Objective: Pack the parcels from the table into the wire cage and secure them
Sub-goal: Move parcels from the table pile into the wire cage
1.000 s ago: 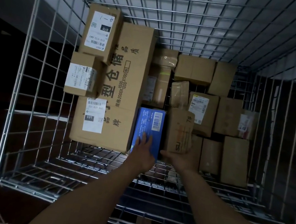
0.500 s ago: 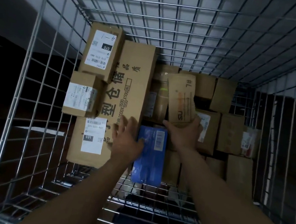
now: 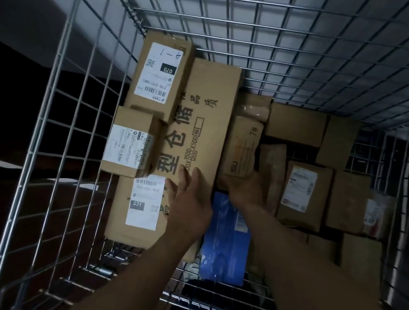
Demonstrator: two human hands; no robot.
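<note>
Inside the silver wire-mesh cage [image 3: 76,119], the left hand [image 3: 188,203] lies flat, fingers spread, on the long printed brown cardboard carton [image 3: 201,133]. The right hand [image 3: 246,190] grips the lower end of a small tan cardboard parcel [image 3: 243,147], above a glossy blue rectangular box [image 3: 224,245].

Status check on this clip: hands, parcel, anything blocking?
Left hand open on long carton. Right hand grips small parcel inside wire cage. Nothing blocking.

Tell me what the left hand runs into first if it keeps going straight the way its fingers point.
The left hand lies open, fingers pointing up the long printed carton. Going straight on, it would slide along that carton's face; the small labelled box sits just left of that line. Depth is unclear.
</note>
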